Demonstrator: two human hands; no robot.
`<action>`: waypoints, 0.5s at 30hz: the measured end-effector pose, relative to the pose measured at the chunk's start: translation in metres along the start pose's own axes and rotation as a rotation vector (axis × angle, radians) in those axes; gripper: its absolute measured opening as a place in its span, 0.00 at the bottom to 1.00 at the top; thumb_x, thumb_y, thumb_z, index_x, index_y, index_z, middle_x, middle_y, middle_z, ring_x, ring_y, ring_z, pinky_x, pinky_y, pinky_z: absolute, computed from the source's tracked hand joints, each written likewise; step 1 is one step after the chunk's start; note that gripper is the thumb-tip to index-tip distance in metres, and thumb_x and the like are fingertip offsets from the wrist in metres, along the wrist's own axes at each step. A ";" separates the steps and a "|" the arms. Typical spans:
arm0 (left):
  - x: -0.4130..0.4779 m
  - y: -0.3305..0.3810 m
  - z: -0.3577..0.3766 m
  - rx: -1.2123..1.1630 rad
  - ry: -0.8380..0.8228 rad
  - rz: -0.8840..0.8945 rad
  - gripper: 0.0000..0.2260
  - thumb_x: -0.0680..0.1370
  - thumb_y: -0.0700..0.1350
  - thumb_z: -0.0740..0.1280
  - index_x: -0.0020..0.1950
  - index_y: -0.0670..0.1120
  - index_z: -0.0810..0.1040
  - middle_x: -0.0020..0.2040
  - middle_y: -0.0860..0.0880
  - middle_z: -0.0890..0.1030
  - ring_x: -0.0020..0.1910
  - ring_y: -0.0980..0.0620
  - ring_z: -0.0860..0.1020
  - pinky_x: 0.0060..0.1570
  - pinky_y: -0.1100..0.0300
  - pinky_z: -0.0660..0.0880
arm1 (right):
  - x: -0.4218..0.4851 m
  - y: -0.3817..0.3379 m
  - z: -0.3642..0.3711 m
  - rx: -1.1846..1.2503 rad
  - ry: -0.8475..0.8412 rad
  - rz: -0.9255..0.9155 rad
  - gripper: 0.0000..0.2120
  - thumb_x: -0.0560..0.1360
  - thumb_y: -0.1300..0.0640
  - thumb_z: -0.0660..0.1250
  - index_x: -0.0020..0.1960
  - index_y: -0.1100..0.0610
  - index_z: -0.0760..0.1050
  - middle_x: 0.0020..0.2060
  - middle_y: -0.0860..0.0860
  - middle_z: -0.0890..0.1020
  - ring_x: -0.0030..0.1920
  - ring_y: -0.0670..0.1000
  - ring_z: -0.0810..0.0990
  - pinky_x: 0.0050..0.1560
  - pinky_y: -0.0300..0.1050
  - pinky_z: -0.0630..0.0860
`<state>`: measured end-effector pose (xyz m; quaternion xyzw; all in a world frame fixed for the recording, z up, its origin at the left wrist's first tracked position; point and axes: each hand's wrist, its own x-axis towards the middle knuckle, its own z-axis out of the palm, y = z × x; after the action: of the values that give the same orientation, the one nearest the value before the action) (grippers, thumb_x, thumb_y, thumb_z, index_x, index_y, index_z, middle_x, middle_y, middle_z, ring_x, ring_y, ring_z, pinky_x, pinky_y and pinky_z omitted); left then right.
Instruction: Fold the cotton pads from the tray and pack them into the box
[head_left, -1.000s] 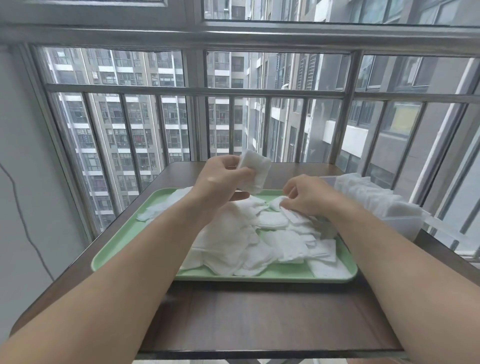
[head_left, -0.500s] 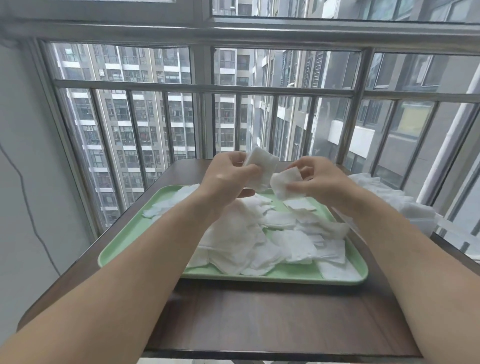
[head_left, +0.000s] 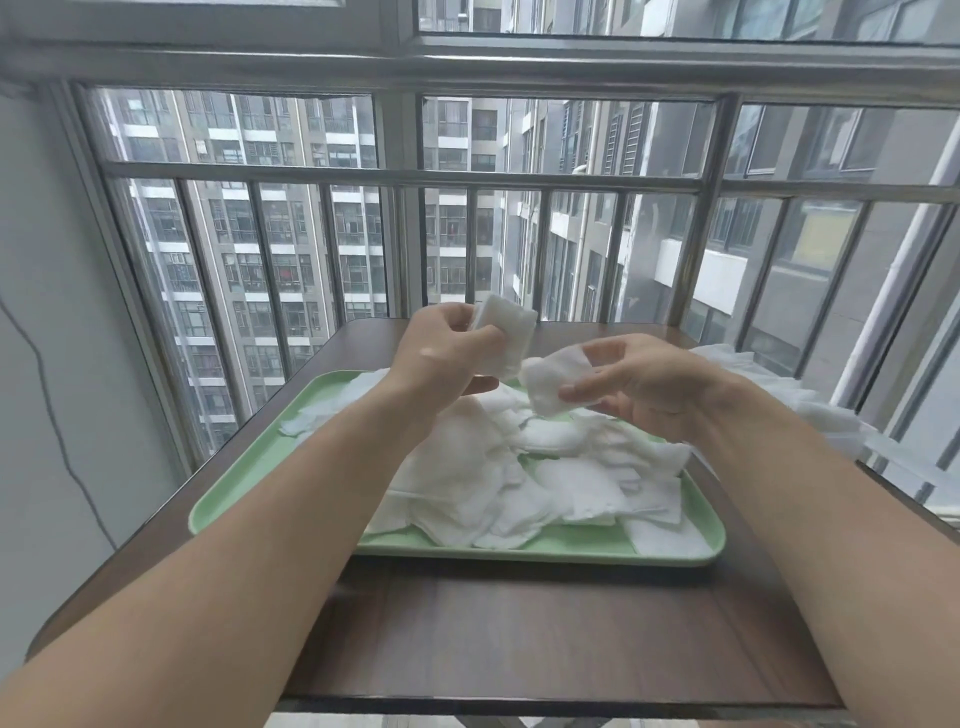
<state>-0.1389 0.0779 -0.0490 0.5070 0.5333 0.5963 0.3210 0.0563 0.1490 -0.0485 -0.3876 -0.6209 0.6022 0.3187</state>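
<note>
Left hand (head_left: 447, 353) grips folded pads (head_left: 506, 338); right hand (head_left: 649, 384) pinches one pad (head_left: 550, 382), both above tray (head_left: 244, 499).

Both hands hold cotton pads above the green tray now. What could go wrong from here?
The left hand grips its folded white cotton pads by one side; they may slip or spring open. The right hand holds a limp white cotton pad in the air over the green tray; the fold may come out crooked.
</note>
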 end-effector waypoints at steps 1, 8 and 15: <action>0.000 0.000 0.000 0.002 -0.001 0.000 0.03 0.77 0.38 0.70 0.46 0.46 0.81 0.43 0.47 0.80 0.39 0.52 0.81 0.43 0.57 0.84 | 0.002 0.002 -0.001 -0.011 0.024 0.032 0.27 0.66 0.77 0.74 0.63 0.66 0.75 0.55 0.61 0.83 0.53 0.55 0.85 0.43 0.39 0.82; 0.000 0.001 -0.001 0.017 0.003 0.007 0.04 0.76 0.38 0.69 0.45 0.46 0.81 0.42 0.48 0.80 0.38 0.54 0.81 0.45 0.56 0.84 | 0.004 0.004 -0.007 -0.080 0.041 0.086 0.29 0.65 0.76 0.75 0.65 0.64 0.76 0.60 0.60 0.80 0.55 0.55 0.84 0.43 0.39 0.82; 0.001 0.000 -0.001 0.020 0.010 0.006 0.05 0.76 0.37 0.69 0.45 0.47 0.81 0.42 0.48 0.80 0.38 0.53 0.81 0.43 0.57 0.83 | 0.000 -0.001 -0.004 -0.083 -0.035 -0.035 0.27 0.68 0.76 0.73 0.64 0.61 0.78 0.57 0.60 0.83 0.55 0.56 0.84 0.50 0.46 0.82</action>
<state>-0.1398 0.0789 -0.0490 0.5088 0.5392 0.5944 0.3115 0.0598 0.1511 -0.0469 -0.3790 -0.6575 0.5771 0.3018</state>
